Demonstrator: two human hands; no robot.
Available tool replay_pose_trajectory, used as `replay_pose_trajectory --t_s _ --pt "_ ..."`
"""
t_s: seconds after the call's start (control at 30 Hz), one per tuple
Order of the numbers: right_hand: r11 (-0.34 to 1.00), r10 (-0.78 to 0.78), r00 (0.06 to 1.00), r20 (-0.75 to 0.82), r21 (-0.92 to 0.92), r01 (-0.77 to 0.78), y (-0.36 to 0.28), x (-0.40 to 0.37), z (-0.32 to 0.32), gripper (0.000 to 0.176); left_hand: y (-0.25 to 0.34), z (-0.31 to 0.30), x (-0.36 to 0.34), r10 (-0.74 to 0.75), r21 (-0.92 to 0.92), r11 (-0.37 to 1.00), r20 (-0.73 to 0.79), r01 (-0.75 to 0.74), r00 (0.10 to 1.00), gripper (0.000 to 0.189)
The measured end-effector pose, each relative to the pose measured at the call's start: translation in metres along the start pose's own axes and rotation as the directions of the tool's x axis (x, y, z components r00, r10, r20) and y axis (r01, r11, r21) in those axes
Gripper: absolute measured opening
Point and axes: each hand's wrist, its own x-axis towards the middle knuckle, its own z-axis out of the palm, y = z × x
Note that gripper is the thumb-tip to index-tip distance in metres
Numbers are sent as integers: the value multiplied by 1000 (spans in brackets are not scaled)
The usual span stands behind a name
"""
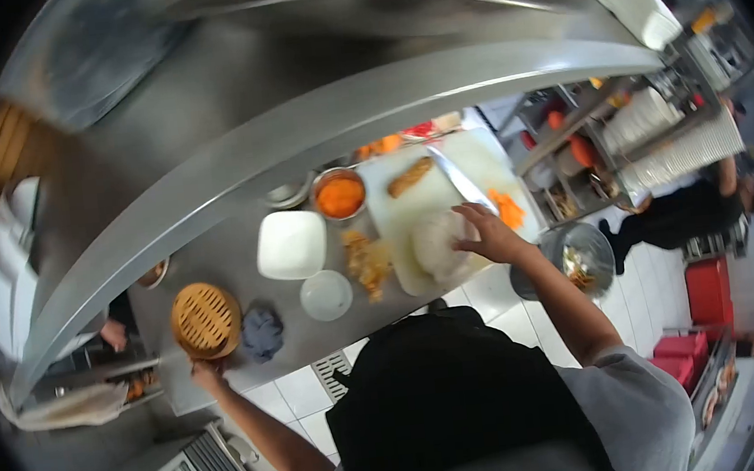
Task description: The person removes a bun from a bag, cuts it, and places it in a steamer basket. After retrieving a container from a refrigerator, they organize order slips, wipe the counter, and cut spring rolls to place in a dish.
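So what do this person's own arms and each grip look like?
The left grip and right grip are bare hands: no gloves or watches show. Both forearms are uncovered below short grey sleeves. A black garment covers the torso.

On the grey counter (pixel 212 265) I see a tan round basket (pixel 206 321) with dark slots, a whitish bundle (pixel 438 246), a slate-blue cloth (pixel 262 334), a white dish (pixel 292 245), orange food (pixel 339 195) in a silver bowl (pixel 343 217), orange bits (pixel 508 212) on a pale board (pixel 396 215); black apron (pixel 456 400), grey sleeve (pixel 633 392).

No text, label, brand, number or sign can be read anywhere in the head view.
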Motion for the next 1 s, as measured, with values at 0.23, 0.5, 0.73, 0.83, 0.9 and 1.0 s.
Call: replay_pose_trajectory --t_s 0.23,0.5,0.73,0.83,0.9,1.0 --pt "966 116 988 -105 242 -88 26 -14 4 33 169 98 -174 415 -426 875 416 -229 809 29" --pt "953 10 972 -235 296 62 77 10 21 14 221 282 -346 53 -105 993 807 54 589 76" --pt "888 5 995 -101 459 42 63 11 28 24 219 298 -352 119 -167 985 840 43 529 52" --pt "866 97 985 -144 499 -13 64 17 48 32 209 296 -359 201 -367 925 689 96 696 46" --pt "627 174 985 -20 773 -95 60 14 59 49 217 293 -358 301 -399 915 594 -51 746 46" --pt "370 125 950 285 875 -312 33 -3 37 65 263 277 -371 452 -292 888 423 -354 786 39"
